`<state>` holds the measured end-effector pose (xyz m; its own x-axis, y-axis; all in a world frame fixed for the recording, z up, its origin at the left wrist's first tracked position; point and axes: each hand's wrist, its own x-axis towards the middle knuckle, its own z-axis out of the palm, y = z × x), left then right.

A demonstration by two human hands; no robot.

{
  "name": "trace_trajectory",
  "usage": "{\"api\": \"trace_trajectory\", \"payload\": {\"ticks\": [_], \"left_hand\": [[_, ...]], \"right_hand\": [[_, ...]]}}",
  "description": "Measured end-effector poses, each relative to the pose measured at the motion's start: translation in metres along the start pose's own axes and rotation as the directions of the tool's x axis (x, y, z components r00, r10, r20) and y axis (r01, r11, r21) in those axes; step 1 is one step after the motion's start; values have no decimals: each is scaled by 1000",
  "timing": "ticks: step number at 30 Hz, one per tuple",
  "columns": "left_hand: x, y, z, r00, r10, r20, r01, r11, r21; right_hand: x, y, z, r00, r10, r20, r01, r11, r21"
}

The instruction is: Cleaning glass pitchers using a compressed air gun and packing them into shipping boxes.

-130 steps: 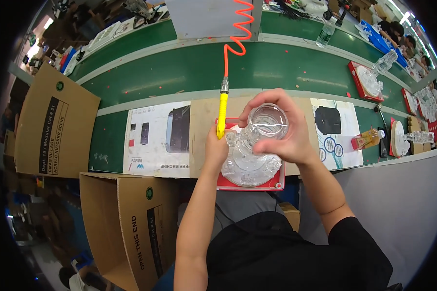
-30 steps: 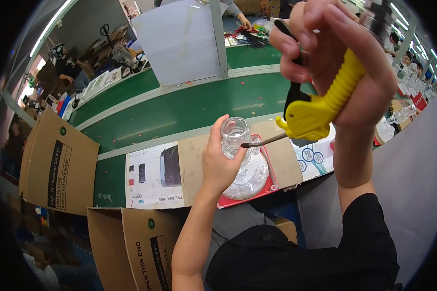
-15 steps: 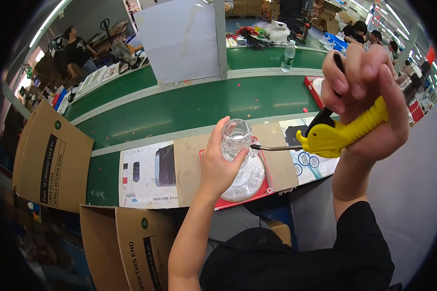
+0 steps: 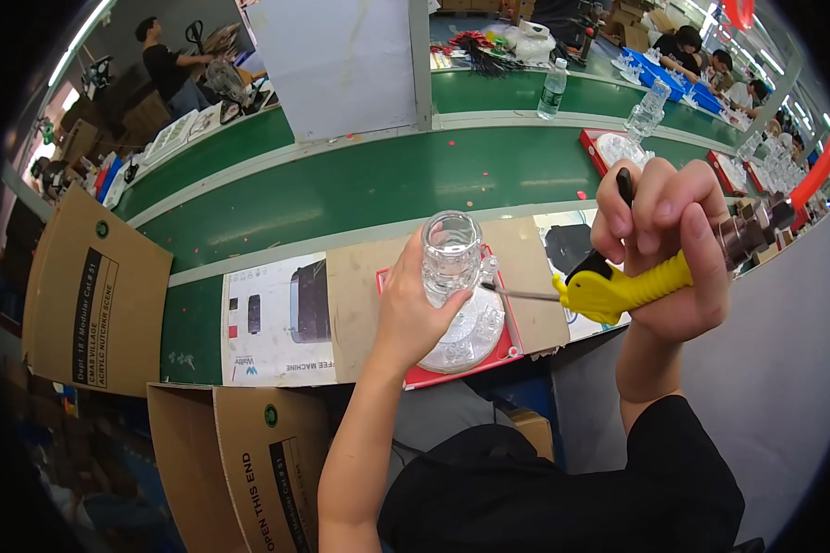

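Note:
My left hand [image 4: 404,313] is wrapped around a clear, bottle-shaped plastic piece [image 4: 452,238], its round open end facing up. Small clear parts stick out from the piece's right side. In my right hand [image 4: 678,198] is a yellow air blow gun [image 4: 641,291], with fingers curled over its black lever. Its thin metal nozzle points left, and the tip is close beside the clear piece; whether they touch I cannot tell. Below the left hand, a round clear plastic base [image 4: 475,346] lies in a shallow red box [image 4: 515,343], partly hidden by that hand.
A red hose [image 4: 813,175] runs from the blow gun. Flattened cardboard [image 4: 355,318] covers the near bench. Behind it stretches a green belt [image 4: 341,189] with red boxes of clear pieces at right. Open cartons [image 4: 101,295] stand left. A water bottle [image 4: 551,90] and several people are farther back.
My right hand and the blow gun have come lower and a little left. The left hand keeps its hold on the clear piece. More boxed pieces show at the right, and the far-left person has moved.

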<state>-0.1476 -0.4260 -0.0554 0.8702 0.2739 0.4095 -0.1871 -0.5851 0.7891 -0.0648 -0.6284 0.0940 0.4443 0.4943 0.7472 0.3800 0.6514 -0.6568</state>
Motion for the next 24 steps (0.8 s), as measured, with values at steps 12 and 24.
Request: {"api": "trace_trajectory", "payload": {"ticks": [12,24], "left_hand": [[-4,-13,-14,997,22,72,-24,999,29],[-25,-28,-8,999,-25,24,23,994,107]], "right_hand": [[-31,16,1,973,72,-220,-34,984,173],[-64,46,-3,953,71,-296,-83,996,-28]]}}
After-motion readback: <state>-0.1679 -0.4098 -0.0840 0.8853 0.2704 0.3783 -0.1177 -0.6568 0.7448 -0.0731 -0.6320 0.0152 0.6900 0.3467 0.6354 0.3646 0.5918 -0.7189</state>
